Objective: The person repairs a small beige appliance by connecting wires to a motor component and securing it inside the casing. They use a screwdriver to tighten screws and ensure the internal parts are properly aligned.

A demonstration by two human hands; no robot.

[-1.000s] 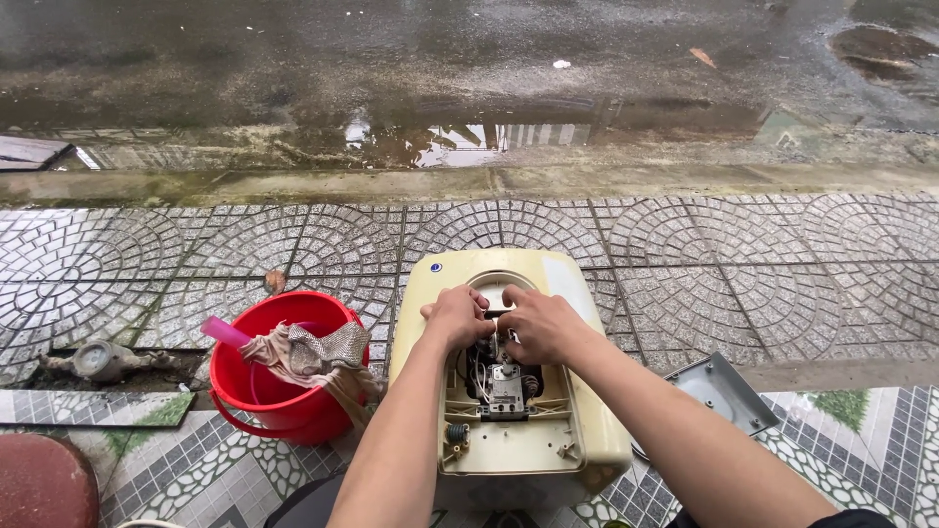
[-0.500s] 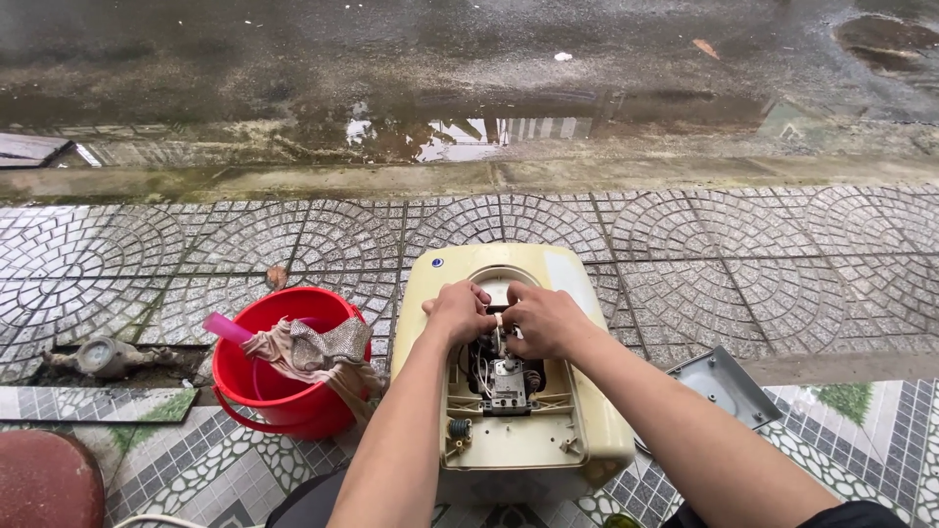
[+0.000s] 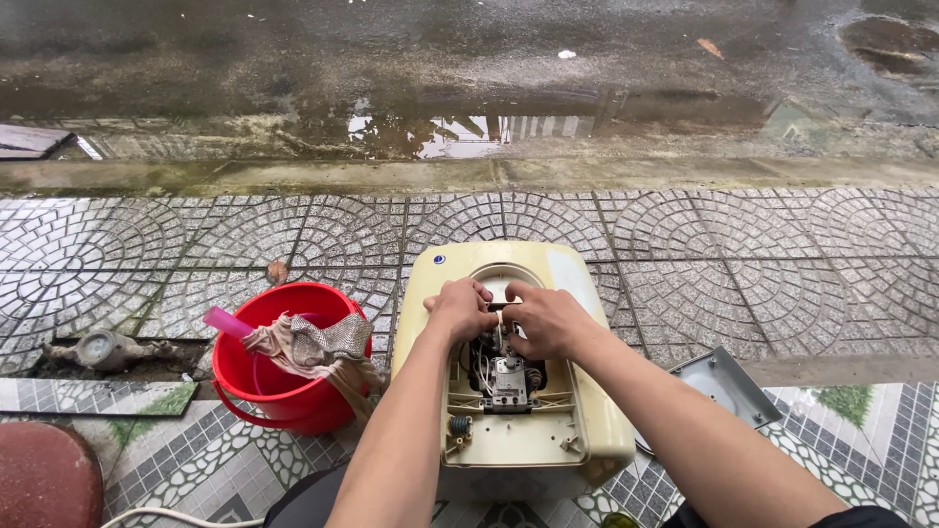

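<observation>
Forearms reached out from the bottom edge over a cream appliance housing [image 3: 577, 430] that lay open-side up on the patterned paving [image 3: 704, 284]. Inside its cavity sat a small motor block [image 3: 509, 376] with wires, just below the two hands. The left hand [image 3: 460, 308] was curled narrow over the upper left rim of the opening; the right hand [image 3: 548, 321] was closed around a small pale part [image 3: 500, 315] pinched between the hands, though what it was could not be made out. To do this well, the fingers likely needed to keep the part square to the opening and work it gently, so the thin wires below were not snagged. A red bucket [image 3: 284, 396] with a rag [image 3: 318, 347] draped over its rim stood just beside the housing on the left, a grey cover panel [image 3: 724, 386] lay to the right, and the wet road [image 3: 469, 68] ran beyond the kerb. Against the frames from a second and half a second before, the hands held the same spot over the cavity; only the view sat slightly differently.
</observation>
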